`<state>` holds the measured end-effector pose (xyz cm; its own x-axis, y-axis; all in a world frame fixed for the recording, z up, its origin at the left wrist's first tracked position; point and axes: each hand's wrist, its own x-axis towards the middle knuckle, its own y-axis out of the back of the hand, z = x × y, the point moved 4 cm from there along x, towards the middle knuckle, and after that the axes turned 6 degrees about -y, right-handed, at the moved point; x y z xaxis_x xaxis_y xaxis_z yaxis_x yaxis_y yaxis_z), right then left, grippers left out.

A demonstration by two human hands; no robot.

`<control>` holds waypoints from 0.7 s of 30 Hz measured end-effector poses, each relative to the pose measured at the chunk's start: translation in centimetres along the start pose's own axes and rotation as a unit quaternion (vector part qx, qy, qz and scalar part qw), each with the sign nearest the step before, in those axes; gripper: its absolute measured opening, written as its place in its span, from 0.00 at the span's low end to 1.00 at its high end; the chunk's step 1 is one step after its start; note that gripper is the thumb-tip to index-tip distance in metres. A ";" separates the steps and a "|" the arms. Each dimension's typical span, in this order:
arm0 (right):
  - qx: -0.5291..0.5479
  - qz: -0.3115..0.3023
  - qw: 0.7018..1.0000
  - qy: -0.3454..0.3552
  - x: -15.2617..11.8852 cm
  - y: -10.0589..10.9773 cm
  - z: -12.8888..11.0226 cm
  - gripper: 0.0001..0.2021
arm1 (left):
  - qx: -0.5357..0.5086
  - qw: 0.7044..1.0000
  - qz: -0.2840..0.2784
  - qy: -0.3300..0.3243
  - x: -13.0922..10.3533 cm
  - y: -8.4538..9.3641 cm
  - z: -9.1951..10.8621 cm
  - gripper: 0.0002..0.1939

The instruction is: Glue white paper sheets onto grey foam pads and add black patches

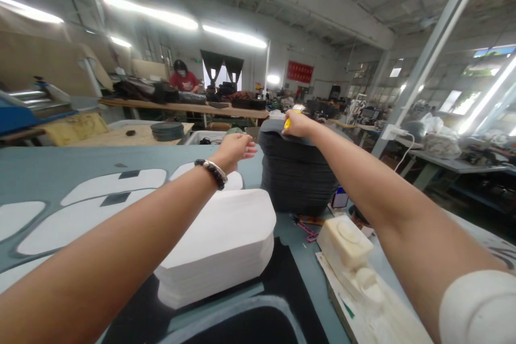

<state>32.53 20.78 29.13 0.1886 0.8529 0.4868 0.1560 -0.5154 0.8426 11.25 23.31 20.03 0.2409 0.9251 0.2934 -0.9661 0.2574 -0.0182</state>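
Note:
My right hand (299,123) is closed around a yellow-handled brush (287,124), its pale bristle end showing above the fingers. It is at the top of a tall stack of dark grey cloth-like pieces (298,177). Left of that stack, my left hand (235,151) reaches out with its fingers loosely extended; I see nothing in it. Below and between my arms stands a thick stack of white rounded panels (226,226). Flat white panels (133,185), some with a dark rectangle on them, lie on the blue-green table (80,155) at left.
A cream plastic container (345,239) lies on a board at right, near pink-handled scissors (309,234) and a phone (339,199). A black piece (250,325) with a pale border is in front. Behind, a person in red (185,79) is at another table (189,109).

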 end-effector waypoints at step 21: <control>-0.095 0.073 0.973 -0.196 -6.1 6.0 9.3 0.20 | -0.032 0.999 0.011 -0.019 -4.5 -2.3 3.3 0.31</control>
<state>41.34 11.73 29.04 0.5557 0.6558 0.5109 -0.0758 -0.5721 0.8167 12.10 17.63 21.86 0.2139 0.9199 0.3286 -0.9632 0.2547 -0.0859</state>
